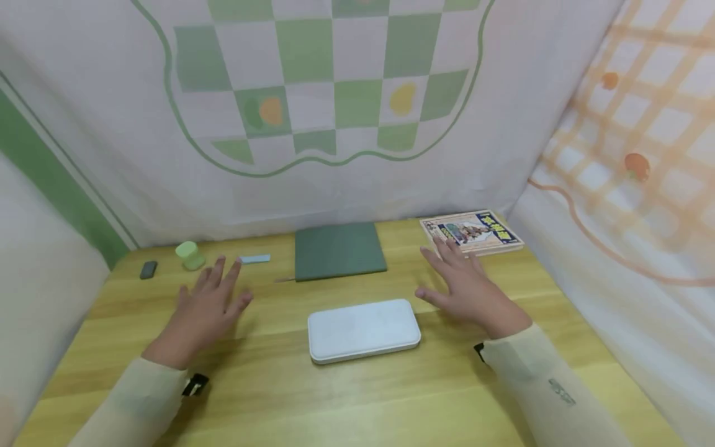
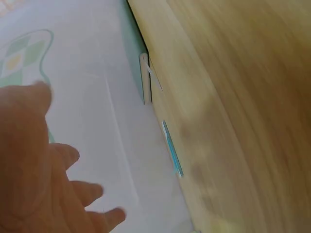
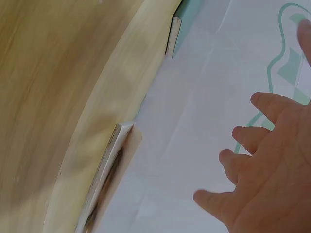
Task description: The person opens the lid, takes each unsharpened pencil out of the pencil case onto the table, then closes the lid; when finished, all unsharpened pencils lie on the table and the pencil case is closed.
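My left hand (image 1: pixel 203 313) hovers over the left part of the table, fingers spread, holding nothing. Just past its fingertips lie a light blue strip (image 1: pixel 256 258) and a green hourglass-shaped object (image 1: pixel 190 255). On the other side, my right hand (image 1: pixel 466 285) is spread too and holds nothing; its fingertips overlap the lower edge of a comic-covered book (image 1: pixel 472 232) in the head view. Between the hands lies a white rounded case (image 1: pixel 364 330), closed. Behind the case is a dark green notebook (image 1: pixel 338 251), which the left wrist view shows edge-on.
A small dark grey object (image 1: pixel 148 269) lies at the far left of the wooden table (image 1: pixel 357 403). A patterned white curtain (image 1: pixel 268 198) hangs along the back edge, and an orange-checked cloth (image 1: pixel 631 186) hangs on the right. A thin ribbon (image 1: pixel 285 279) sticks out of the notebook.
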